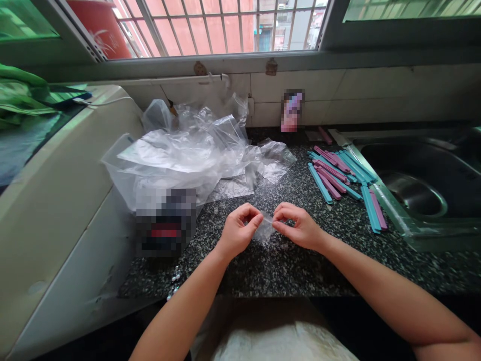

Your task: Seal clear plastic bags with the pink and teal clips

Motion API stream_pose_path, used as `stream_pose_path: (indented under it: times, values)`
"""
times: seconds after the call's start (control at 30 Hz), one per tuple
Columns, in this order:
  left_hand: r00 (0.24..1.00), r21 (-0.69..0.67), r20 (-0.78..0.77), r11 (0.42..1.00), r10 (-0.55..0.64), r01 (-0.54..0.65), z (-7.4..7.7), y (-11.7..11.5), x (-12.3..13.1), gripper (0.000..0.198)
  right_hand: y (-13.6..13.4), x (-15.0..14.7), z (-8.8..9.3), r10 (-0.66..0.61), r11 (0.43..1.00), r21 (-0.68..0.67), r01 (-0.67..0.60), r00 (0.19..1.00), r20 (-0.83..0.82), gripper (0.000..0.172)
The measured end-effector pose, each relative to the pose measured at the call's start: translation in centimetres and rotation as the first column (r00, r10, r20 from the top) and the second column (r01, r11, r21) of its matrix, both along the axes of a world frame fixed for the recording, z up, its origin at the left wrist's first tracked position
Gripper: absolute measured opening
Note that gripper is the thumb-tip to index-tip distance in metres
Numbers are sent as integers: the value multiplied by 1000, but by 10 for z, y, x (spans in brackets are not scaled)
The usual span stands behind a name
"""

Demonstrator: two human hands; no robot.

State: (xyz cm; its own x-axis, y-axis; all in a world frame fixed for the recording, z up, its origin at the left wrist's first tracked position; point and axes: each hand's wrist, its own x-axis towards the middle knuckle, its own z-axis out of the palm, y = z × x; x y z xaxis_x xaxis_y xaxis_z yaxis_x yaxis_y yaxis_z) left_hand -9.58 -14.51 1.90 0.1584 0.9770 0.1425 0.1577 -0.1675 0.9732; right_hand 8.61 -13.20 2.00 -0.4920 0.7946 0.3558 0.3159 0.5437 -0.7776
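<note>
A small clear plastic bag (265,229) is stretched between my two hands, just above the speckled dark countertop (240,271). My left hand (243,226) pinches its left edge between thumb and fingers. On the opposite edge, my right hand (296,225) has the same kind of pinch. The bag is see-through, and I cannot make out anything inside it. To the right of my hands lies a loose pile of pink and turquoise plastic bag-sealing clips (330,173), with a turquoise and a pink one (377,208) side by side closer to me.
A heap of clear plastic bags (188,155) covers the back left of the counter. In front of it stands a dark, blurred-out object (167,225). The sink (413,238) is at the right, a white appliance (75,195) at the left. Another blurred-out item (291,111) leans against the tiled wall.
</note>
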Motion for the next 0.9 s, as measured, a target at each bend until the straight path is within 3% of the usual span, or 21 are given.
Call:
stream_pose_path:
  times: [0.13, 0.4, 0.9]
  values:
    - [998, -34, 55, 999, 29, -27, 1, -1, 2, 21, 1, 0, -1, -21, 1000, -10, 21, 1000, -16, 11]
    - [995, -129, 88, 990, -41, 53, 2, 1, 1, 19, 0, 0, 0, -7, 1000, -10, 7, 1000, -6, 13]
    - [997, -20, 37, 998, -61, 61, -3, 2, 3, 19, 0, 0, -1, -18, 1000, -3, 18, 1000, 3, 13]
